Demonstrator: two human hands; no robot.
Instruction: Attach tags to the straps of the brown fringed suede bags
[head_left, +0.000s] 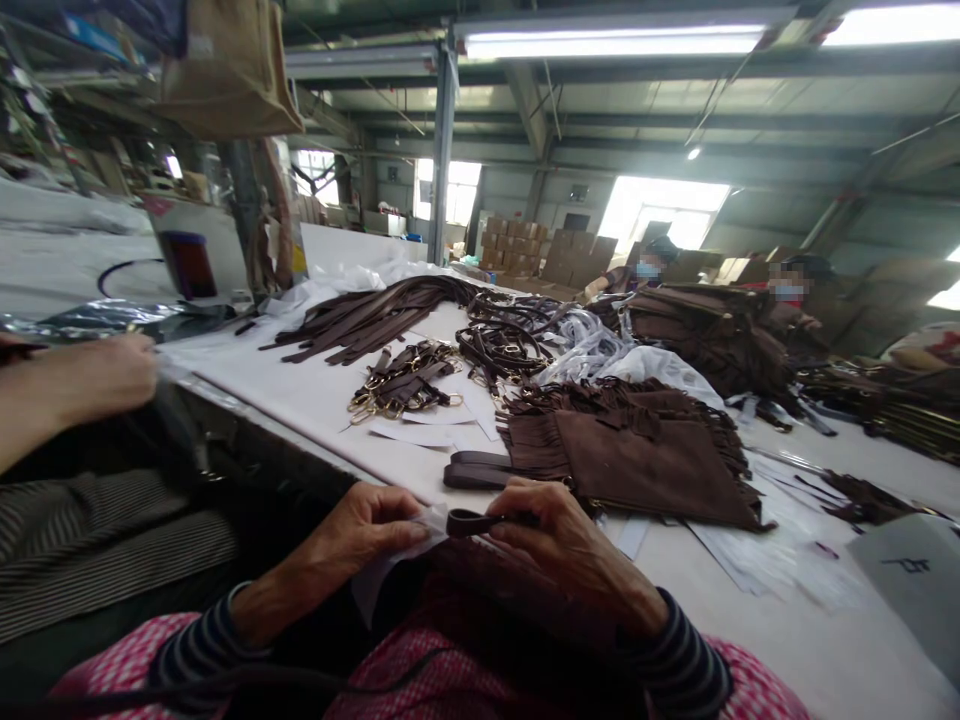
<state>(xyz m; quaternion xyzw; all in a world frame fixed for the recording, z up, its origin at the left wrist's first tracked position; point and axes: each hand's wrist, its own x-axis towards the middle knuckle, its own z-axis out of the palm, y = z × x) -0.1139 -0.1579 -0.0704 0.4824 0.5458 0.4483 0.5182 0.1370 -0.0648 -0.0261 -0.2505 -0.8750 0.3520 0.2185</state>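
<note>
My left hand [352, 545] pinches a piece of white paper [390, 570] near the table's front edge. My right hand [570, 545] is closed on a dark brown strap [476, 522] whose looped end pokes out between the two hands. A brown bag body lies under both hands in my lap [510, 600]. Just beyond, a brown fringed suede bag [645, 460] lies flat on the white table [300, 390], with a folded strap [476, 470] at its left side.
Piles of brown straps [375, 315], clasped short straps [401, 385] and ringed straps [510, 340] cover the table's middle. Another person's hand [97, 375] works at the left beside plastic film. Two people sit at the far right behind stacked brown bags [712, 335]. Paper slips [757, 560] lie right.
</note>
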